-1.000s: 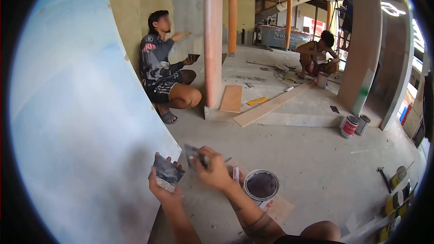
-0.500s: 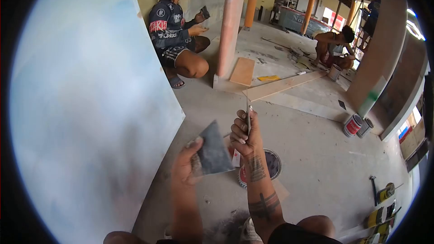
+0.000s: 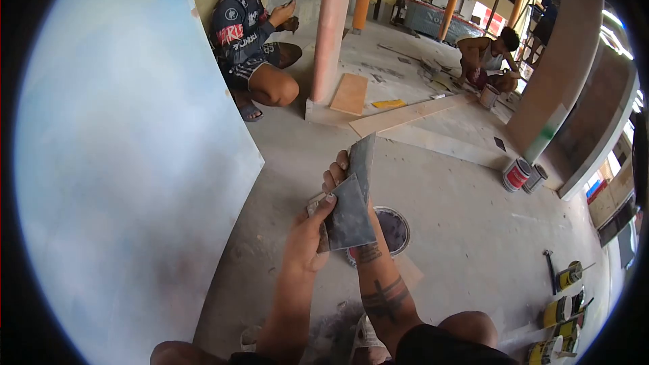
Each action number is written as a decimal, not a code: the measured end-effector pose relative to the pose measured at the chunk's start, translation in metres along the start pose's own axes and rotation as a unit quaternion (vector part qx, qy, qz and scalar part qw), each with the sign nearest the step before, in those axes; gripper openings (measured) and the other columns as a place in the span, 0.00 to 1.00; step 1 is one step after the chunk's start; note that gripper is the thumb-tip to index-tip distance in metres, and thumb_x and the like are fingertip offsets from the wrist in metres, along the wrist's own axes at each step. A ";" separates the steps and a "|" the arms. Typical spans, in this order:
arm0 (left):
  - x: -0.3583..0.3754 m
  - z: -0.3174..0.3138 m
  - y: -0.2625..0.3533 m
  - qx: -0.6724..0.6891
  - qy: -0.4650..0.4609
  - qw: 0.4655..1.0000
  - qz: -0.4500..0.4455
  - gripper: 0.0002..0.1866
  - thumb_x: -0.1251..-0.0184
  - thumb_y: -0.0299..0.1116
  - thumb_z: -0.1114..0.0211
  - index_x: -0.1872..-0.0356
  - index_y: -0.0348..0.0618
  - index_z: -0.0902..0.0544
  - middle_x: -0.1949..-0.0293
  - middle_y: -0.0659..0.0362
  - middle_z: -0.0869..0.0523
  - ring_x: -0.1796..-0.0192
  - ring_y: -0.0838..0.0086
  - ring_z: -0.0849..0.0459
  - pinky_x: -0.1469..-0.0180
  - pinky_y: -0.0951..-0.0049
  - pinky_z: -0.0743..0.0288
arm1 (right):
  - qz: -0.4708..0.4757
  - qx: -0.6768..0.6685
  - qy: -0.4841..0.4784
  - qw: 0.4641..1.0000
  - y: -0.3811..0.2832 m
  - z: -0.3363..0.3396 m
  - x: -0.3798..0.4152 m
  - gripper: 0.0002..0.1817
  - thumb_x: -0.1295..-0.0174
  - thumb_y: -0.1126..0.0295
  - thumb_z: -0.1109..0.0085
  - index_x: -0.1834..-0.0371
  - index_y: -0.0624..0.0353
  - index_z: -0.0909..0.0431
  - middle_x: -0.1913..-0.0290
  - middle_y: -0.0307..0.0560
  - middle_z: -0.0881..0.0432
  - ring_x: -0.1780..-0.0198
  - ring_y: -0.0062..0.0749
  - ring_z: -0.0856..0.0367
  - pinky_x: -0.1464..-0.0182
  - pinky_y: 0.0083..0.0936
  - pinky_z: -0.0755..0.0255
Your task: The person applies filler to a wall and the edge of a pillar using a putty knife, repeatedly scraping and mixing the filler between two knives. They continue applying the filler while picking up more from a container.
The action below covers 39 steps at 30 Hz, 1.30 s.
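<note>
My left hand (image 3: 307, 240) is closed on a flat, dark grey putty spreader (image 3: 351, 217), thumb on its face near a paler strip along one edge. My right hand (image 3: 335, 173) grips a second grey putty spreader (image 3: 363, 161), held upright just beyond the first. The two blades overlap in this view, and the nearer one hides part of my right hand. Below my tattooed right forearm, an open can (image 3: 407, 231) of dark grey paste stands on the floor, partly hidden by the arm.
To the left rises a large pale panel (image 3: 135, 162). A person (image 3: 247, 40) squats by the pink column (image 3: 331, 34); another person (image 3: 488, 64) crouches farther back. Boards (image 3: 405, 116) lie ahead. Cans (image 3: 517, 174) stand at right, with a hammer (image 3: 551, 272) and yellow tins (image 3: 558, 311) lower down.
My hands have come together, bringing the left spreader up against the right one in view. The right spreader has turned from edge-on to show its face. The squatting person's hands have shifted.
</note>
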<state>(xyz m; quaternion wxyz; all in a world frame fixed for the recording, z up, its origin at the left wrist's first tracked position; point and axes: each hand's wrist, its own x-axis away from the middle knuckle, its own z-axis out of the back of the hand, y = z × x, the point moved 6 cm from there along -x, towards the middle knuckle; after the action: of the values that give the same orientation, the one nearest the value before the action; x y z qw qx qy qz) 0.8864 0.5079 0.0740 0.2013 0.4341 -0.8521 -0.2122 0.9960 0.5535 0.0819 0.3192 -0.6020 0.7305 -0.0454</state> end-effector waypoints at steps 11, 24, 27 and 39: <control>0.010 0.006 0.045 0.038 0.012 0.993 -0.111 0.10 0.31 0.32 0.31 0.55 0.36 0.17 0.63 0.58 0.13 0.63 0.75 0.13 0.59 0.76 0.19 | 0.002 0.442 0.105 0.891 0.021 -0.031 0.019 0.23 0.23 0.47 0.52 0.59 0.58 0.23 0.67 0.32 0.24 0.65 0.11 0.30 0.63 0.18 0.31; 0.012 0.007 0.048 -0.157 0.008 0.985 -0.076 0.15 0.31 0.37 0.30 0.53 0.36 0.17 0.60 0.59 0.13 0.60 0.74 0.13 0.56 0.71 0.19 | -0.140 -0.007 -0.042 0.989 0.001 -0.009 0.009 0.16 0.26 0.53 0.46 0.65 0.51 0.35 0.78 0.35 0.35 0.71 0.21 0.31 0.68 0.16 0.30; 0.010 0.004 0.033 -0.175 0.014 0.982 -0.075 0.17 0.32 0.39 0.29 0.53 0.34 0.16 0.60 0.58 0.12 0.59 0.75 0.13 0.56 0.72 0.20 | -0.081 -0.038 -0.045 0.995 0.009 -0.021 0.003 0.15 0.26 0.54 0.44 0.60 0.53 0.32 0.74 0.33 0.31 0.69 0.20 0.30 0.68 0.18 0.31; 0.020 0.009 0.078 -0.132 0.039 0.982 -0.129 0.13 0.31 0.36 0.31 0.54 0.37 0.16 0.62 0.60 0.13 0.62 0.73 0.14 0.58 0.70 0.19 | -0.109 0.003 -0.034 0.993 0.012 -0.010 0.013 0.21 0.27 0.48 0.47 0.73 0.48 0.36 0.85 0.37 0.36 0.87 0.26 0.35 0.86 0.24 0.41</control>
<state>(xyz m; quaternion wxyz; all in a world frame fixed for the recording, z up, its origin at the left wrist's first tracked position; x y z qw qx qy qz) 0.8203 0.5345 0.1117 0.2612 0.5177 -0.7449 -0.3300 0.9796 0.5416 0.0795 0.3387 -0.6785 0.6490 -0.0612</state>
